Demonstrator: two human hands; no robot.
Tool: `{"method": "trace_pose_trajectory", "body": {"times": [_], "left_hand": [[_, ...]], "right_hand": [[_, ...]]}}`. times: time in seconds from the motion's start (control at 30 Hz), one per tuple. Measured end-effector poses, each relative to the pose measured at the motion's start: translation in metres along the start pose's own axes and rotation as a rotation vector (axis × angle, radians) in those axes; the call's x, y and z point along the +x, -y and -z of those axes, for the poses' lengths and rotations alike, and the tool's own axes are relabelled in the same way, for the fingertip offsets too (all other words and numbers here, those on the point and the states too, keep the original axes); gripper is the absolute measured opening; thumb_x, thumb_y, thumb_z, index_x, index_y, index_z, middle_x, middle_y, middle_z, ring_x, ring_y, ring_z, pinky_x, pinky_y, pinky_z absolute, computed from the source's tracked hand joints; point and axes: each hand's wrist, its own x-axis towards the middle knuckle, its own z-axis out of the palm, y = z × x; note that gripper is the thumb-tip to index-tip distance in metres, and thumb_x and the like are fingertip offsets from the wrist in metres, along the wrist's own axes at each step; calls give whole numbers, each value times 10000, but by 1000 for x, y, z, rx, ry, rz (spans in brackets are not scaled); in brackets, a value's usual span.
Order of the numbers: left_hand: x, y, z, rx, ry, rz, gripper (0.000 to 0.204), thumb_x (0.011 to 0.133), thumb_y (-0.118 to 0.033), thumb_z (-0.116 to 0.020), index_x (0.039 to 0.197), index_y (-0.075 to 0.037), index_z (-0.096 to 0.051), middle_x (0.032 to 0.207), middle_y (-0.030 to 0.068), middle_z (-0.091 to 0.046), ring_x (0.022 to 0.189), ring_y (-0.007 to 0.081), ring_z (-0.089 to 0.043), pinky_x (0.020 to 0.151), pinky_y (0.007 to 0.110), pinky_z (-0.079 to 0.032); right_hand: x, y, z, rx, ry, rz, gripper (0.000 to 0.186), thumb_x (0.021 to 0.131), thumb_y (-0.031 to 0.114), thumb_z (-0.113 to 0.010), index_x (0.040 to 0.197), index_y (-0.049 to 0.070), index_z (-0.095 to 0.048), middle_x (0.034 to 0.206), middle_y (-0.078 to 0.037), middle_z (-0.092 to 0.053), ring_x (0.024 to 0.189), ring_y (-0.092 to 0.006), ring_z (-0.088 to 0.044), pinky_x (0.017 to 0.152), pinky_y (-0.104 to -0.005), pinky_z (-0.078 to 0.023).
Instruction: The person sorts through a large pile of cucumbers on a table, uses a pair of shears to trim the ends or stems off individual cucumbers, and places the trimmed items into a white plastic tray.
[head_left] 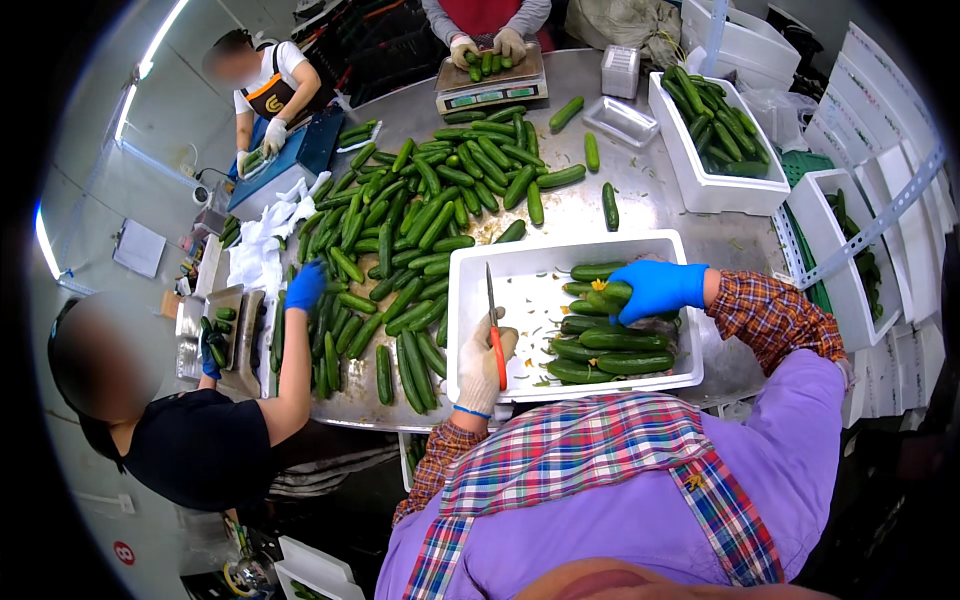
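Note:
In a white foam box (pixel 470 262) right in front of me, several cucumbers (pixel 627 341) lie side by side in the right half. My right hand (pixel 660 288), in a blue glove, is closed around a cucumber (pixel 606 298) with a yellow blossom at its end, above the others. My left hand (pixel 485 362), in a white glove with a blue band at the wrist, grips the orange handle of a knife (pixel 497 345) at the box's left side. The thin blade points away from me. Small yellow and green scraps are scattered over the box floor.
A large cucumber pile (pixel 420 215) covers the metal table (pixel 575 222) left and ahead. A filled foam box (pixel 715 195) stands far right, beside a clear plastic tray (pixel 622 122). A co-worker's blue-gloved hand (pixel 305 286) reaches in at left; another co-worker handles cucumbers on a scale (pixel 490 90).

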Motion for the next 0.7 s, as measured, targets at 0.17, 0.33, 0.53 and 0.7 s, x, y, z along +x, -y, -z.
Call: {"method": "trace_pose_trajectory", "body": {"times": [0.17, 0.33, 0.53, 0.7], "left_hand": [[-1, -4, -2, 59, -9, 20, 515, 860, -113, -648, 1315, 57, -477, 796, -3, -584, 655, 50, -498, 589, 188, -400], [-2, -9, -4, 4, 5, 27, 526, 861, -133, -650, 1325, 47, -481, 784, -32, -561, 665, 39, -488, 608, 180, -401], [-1, -9, -5, 19, 3, 43, 534, 861, -125, -644, 1331, 58, -469, 768, -30, -553, 660, 35, -486, 611, 177, -404], [-2, -10, -5, 19, -17, 26, 531, 865, -114, -632, 1329, 76, -457, 730, -38, -526, 629, 34, -461, 586, 177, -384]], "right_hand": [[-14, 5, -11, -33, 162, 91, 603, 711, 358, -757, 1225, 77, -616, 1101, -173, -667, 998, -310, -644, 869, -399, -508], [-2, -11, -32, -130, 219, 95, 659, 696, 346, -764, 1275, 84, -589, 1127, -170, -657, 1017, -311, -638, 886, -405, -509], [13, -4, -36, -218, 416, 103, 687, 721, 386, -777, 1287, 51, -575, 1168, -199, -638, 1051, -344, -617, 906, -415, -495], [15, 3, -36, -439, 548, 184, 852, 705, 461, -785, 1400, 79, -474, 1310, -200, -561, 1189, -356, -544, 997, -427, -446]]}}
